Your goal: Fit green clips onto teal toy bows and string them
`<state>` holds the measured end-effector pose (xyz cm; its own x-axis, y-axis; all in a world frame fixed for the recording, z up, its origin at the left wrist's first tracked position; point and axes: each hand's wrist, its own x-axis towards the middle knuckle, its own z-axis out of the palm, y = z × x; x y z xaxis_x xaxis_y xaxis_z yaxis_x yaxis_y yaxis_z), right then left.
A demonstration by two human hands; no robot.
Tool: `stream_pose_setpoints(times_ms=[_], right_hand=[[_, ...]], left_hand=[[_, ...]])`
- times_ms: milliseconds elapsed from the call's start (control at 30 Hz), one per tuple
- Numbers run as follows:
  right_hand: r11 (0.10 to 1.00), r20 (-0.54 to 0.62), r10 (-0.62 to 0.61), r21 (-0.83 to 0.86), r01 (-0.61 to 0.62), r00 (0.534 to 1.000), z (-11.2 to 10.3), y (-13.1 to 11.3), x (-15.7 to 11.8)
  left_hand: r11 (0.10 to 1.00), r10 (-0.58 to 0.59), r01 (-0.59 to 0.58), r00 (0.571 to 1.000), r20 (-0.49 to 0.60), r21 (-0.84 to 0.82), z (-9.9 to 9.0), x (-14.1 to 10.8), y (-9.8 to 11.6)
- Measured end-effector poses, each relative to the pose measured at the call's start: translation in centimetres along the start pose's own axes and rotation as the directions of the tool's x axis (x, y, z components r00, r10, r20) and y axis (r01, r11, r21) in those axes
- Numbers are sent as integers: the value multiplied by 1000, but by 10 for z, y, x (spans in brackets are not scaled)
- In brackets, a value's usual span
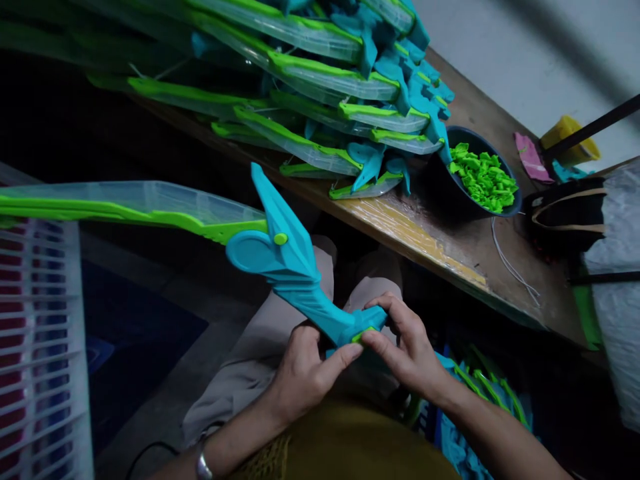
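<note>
A toy sword lies across in front of me, with a blue plastic handle and a long clear blade edged in bright green that runs out to the left edge of the view. My left hand is wrapped round the handle near its lower end, the thumb pressing beside a small green piece set in the handle. Fingers of my right hand grip the handle's tip, with the thumb touching that same green piece. The underside of the handle and some left fingers are hidden.
Similar toy swords are stacked on a wooden table. Beside them stands a dark bowl of small green pieces. A yellow cup is farther back. A white crate stands at left; blue and green parts lie low at right.
</note>
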<state>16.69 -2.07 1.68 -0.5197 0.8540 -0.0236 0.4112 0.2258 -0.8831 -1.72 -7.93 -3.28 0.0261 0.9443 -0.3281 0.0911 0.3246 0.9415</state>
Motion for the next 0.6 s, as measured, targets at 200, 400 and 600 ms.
stream_pose_setpoints(times_ms=[200, 400, 600], right_hand=[[996, -42, -74, -52, 72, 996, 3, 14, 10], [994, -88, -78, -89, 71, 993, 5, 16, 19], [992, -71, -58, -114, 50, 996, 2, 17, 18]], left_hand=[[997, -22, 26, 998, 52, -71, -5, 15, -9], [955, -52, 85, 991, 124, -284, -5, 23, -7], [931, -87, 120, 990, 111, -344, -1, 21, -14]])
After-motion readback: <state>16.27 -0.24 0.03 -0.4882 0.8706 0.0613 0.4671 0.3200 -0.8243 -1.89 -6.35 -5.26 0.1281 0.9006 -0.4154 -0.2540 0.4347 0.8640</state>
